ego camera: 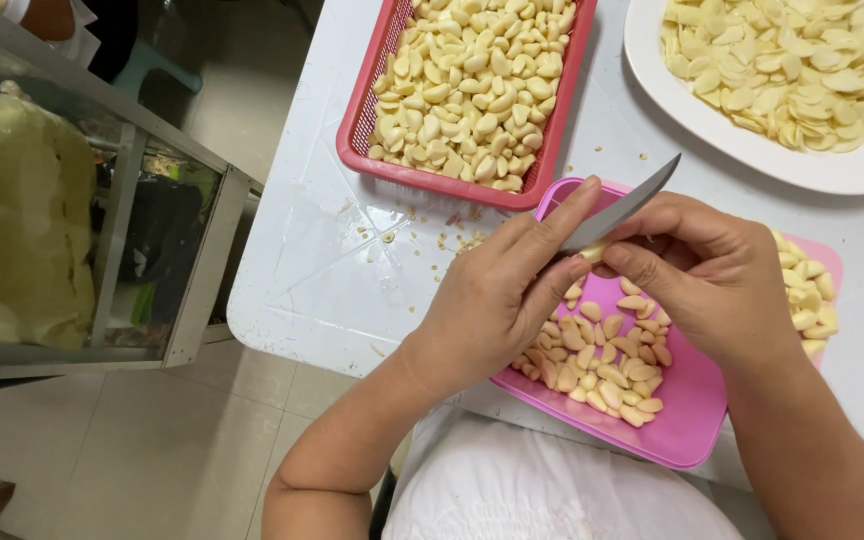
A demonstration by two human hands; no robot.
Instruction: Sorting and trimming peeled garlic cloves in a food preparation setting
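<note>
One garlic clove [592, 253] is pinched in the closed left hand [497, 300], one knife [620, 208] is gripped by the right hand [712, 275], over one pink tray [687, 410].

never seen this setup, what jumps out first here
At the centre, the two hands, left hand and right hand, meet over a pink tray of cut garlic, a knife between them. Behind, a red basket holds peeled cloves, and a white dish at top right holds slices.
</note>
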